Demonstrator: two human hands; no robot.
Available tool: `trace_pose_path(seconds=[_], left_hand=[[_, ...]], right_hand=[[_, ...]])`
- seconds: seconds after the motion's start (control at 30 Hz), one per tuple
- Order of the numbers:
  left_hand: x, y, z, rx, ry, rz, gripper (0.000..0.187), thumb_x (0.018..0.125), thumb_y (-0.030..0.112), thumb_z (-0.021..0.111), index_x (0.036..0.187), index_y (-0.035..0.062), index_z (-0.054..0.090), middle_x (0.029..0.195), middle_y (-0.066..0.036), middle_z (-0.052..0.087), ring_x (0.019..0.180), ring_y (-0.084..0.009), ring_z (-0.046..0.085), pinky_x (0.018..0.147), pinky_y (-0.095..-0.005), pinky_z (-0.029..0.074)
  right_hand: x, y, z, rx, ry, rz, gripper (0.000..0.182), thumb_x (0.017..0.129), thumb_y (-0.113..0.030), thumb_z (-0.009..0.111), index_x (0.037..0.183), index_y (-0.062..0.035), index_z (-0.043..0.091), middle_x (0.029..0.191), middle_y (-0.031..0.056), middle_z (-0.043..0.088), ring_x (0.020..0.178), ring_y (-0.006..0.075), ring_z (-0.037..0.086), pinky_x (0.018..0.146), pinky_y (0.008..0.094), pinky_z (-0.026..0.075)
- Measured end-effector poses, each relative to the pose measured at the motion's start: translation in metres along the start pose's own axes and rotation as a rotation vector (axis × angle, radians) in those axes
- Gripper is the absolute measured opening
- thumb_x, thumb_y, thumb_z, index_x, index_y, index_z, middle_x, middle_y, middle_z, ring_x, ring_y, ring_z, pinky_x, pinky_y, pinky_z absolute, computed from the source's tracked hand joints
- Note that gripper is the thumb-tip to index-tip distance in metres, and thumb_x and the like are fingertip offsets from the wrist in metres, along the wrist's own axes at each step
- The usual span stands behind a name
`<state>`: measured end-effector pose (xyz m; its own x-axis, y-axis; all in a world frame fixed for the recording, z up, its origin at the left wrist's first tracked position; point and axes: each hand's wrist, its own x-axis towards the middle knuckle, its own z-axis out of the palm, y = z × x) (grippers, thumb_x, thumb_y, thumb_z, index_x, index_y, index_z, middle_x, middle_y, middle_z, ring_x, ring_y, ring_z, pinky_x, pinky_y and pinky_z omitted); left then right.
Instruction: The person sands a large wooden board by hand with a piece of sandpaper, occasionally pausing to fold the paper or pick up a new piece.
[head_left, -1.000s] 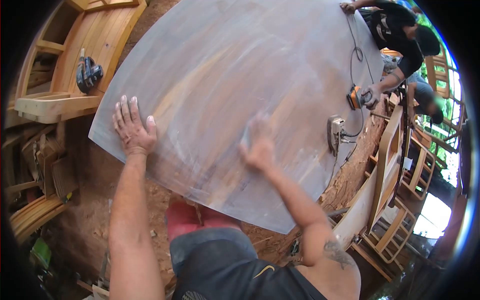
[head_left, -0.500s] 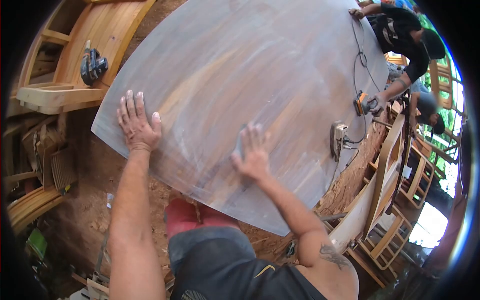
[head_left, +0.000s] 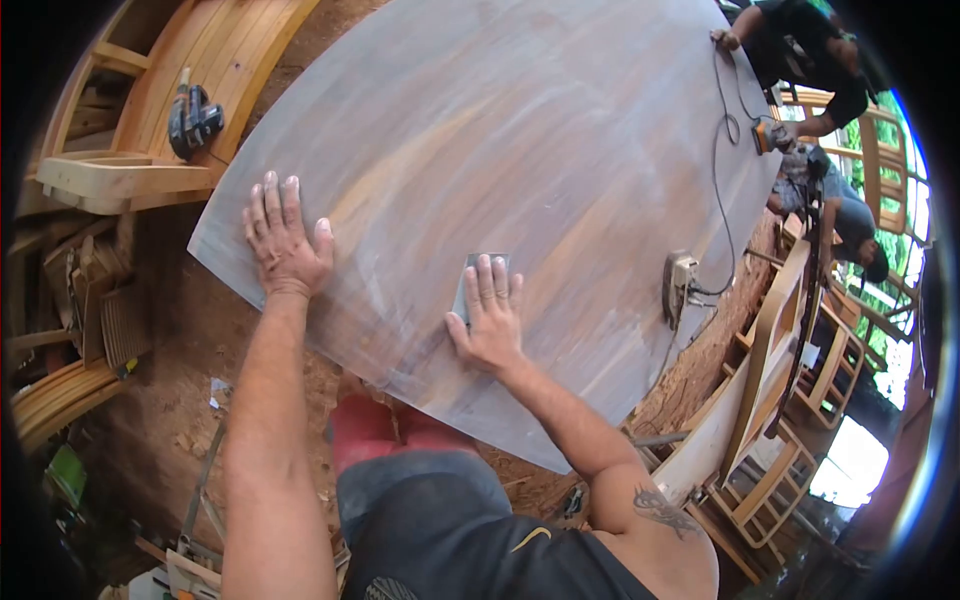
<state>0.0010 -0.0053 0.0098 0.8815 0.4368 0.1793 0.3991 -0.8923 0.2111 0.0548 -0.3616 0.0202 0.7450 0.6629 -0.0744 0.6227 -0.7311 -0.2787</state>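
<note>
A large wooden tabletop (head_left: 560,130), hazed with pale dust, fills the middle of the view. Near its left edge my left hand (head_left: 286,240) lies flat on the wood with fingers spread and nothing in it. My right hand (head_left: 490,318) rests on a grey sanding pad (head_left: 468,290) on the near part of the top, fingers stretched over the pad and the thumb at its left side. The pad's far end and left edge show past my fingers; the rest of it is covered.
A co-worker's hand holds an orange sander (head_left: 767,135) at the far right edge. A power outlet box (head_left: 681,285) with cords sits on the tabletop's right side. A power tool (head_left: 193,122) lies on a wooden bench (head_left: 215,60) at left. Wooden frames (head_left: 765,485) stand at right.
My right hand and the pad have shifted slightly left and nearer. The co-worker's sander has moved away toward the far right edge. My left hand has stayed nearly in place.
</note>
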Motion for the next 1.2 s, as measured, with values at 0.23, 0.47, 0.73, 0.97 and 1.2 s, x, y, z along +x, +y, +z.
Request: trace_pose_path(seconds=[0.23, 0.47, 0.73, 0.97, 1.2], left_hand=[[-0.002, -0.002, 0.002, 0.006, 0.008, -0.008, 0.080, 0.094, 0.041, 0.056, 0.165, 0.0125, 0.032, 0.172, -0.016, 0.026, 0.159, -0.0391, 0.022, 0.128, -0.0586, 0.016], [-0.002, -0.003, 0.004, -0.009, 0.010, -0.010, 0.081, 0.093, 0.042, 0.056, 0.165, 0.0129, 0.033, 0.172, -0.016, 0.027, 0.159, -0.0397, 0.022, 0.128, -0.0585, 0.016], [-0.001, -0.001, 0.003, -0.024, 0.011, -0.011, 0.080, 0.093, 0.041, 0.056, 0.164, 0.0129, 0.033, 0.173, -0.016, 0.026, 0.159, -0.0397, 0.022, 0.128, -0.0586, 0.016], [-0.003, -0.003, 0.005, -0.022, -0.008, -0.025, 0.081, 0.093, 0.041, 0.057, 0.165, 0.0123, 0.033, 0.173, -0.015, 0.026, 0.159, -0.0396, 0.021, 0.128, -0.0584, 0.015], [-0.005, -0.002, -0.001, -0.045, -0.016, -0.029, 0.081, 0.093, 0.040, 0.057, 0.165, 0.0127, 0.033, 0.173, -0.015, 0.026, 0.159, -0.0396, 0.021, 0.128, -0.0589, 0.015]], right_hand=[[0.220, 0.182, -0.057, -0.087, 0.161, 0.415, 0.081, 0.107, -0.052, 0.039, 0.166, 0.0010, 0.023, 0.175, 0.0222, 0.019, 0.163, 0.0371, 0.013, 0.131, 0.0554, 0.005], [0.053, 0.000, 0.000, 0.020, 0.134, -0.038, 0.087, 0.099, -0.047, 0.058, 0.163, 0.0037, 0.030, 0.171, 0.0311, 0.023, 0.160, 0.0471, 0.018, 0.126, 0.0678, 0.008], [0.228, 0.164, -0.051, -0.075, 0.198, 0.342, 0.082, 0.107, -0.054, 0.041, 0.164, 0.0034, 0.028, 0.173, 0.0224, 0.025, 0.161, 0.0356, 0.021, 0.130, 0.0561, 0.007], [0.116, 0.025, 0.002, -0.099, 0.138, 0.061, 0.084, 0.102, -0.051, 0.051, 0.165, 0.0003, 0.030, 0.173, 0.0272, 0.020, 0.161, 0.0458, 0.013, 0.127, 0.0660, 0.007], [0.177, 0.064, -0.015, -0.025, 0.028, -0.001, 0.085, 0.099, -0.056, 0.056, 0.157, 0.0055, 0.042, 0.165, 0.0252, 0.039, 0.157, 0.0415, 0.030, 0.129, 0.0588, 0.014]])
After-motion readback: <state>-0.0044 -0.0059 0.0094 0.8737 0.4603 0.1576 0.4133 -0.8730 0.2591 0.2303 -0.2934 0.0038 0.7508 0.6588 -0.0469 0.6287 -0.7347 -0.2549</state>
